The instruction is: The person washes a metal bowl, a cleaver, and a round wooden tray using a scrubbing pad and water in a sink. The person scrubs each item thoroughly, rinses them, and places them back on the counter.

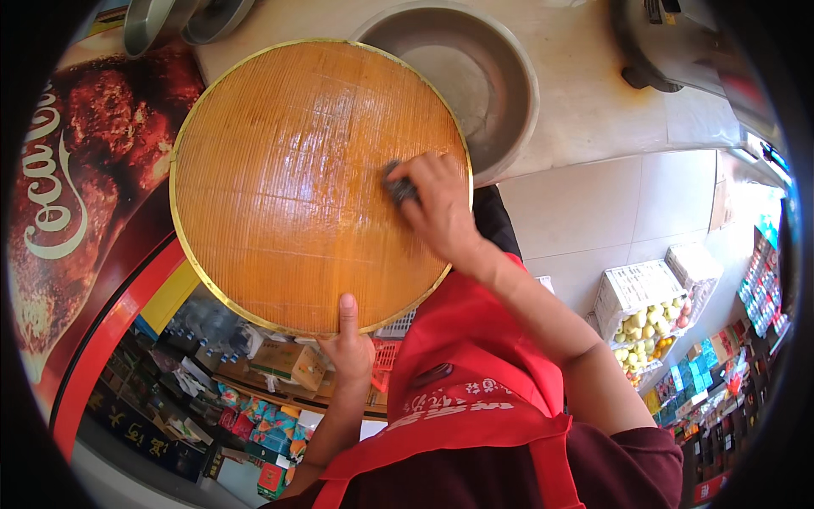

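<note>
A large round board of fine bamboo slats with a yellow metal rim (305, 184) is tilted up in front of me, its surface wet and shiny. My left hand (350, 347) grips its near edge, thumb on top of the slats and fingers hidden beneath. Over the right part of the board, my right hand (439, 210) holds a dark scouring pad (400, 184) against the slats; the pad is slightly blurred. Behind the board, partly covered by it, a wide grey metal basin (509, 95) stands on the pale counter (585, 121), with what looks like shallow water inside.
Metal pans (152, 22) stand at the back left, and a large metal appliance (687, 48) at the back right. A cooler-like case with a printed drink picture (102, 159) borders the left. Fruit crates (636, 286) are on the floor at right. A cardboard box (289, 362) lies on a shelf below.
</note>
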{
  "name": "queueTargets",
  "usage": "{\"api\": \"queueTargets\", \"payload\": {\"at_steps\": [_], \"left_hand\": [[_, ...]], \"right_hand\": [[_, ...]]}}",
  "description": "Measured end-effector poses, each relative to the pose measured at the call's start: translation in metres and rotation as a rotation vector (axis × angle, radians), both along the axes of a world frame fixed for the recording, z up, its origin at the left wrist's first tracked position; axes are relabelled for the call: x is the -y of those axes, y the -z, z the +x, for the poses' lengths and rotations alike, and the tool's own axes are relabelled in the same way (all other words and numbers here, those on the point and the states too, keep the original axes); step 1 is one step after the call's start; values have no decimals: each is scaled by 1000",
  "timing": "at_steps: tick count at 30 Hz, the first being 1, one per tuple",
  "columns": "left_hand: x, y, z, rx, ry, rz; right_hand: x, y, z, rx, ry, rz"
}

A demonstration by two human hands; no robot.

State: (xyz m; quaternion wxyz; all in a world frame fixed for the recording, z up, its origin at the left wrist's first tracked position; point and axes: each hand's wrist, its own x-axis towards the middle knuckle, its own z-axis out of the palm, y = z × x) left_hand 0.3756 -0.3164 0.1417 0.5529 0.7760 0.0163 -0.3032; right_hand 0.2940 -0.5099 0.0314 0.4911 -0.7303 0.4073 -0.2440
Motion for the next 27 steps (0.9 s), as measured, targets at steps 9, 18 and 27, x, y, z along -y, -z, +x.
{"api": "queueTargets", "payload": {"at_steps": [9,18,27], "left_hand": [[5,4,-13,-24,44,34],[6,3,-9,-106,41,-25],[18,-1,-17,-77,31,-37]], "right_hand": [[107,121,44,-127,282,-141],[26,44,16,11,104,-38],[27,35,10,-25,137,-29]]}}
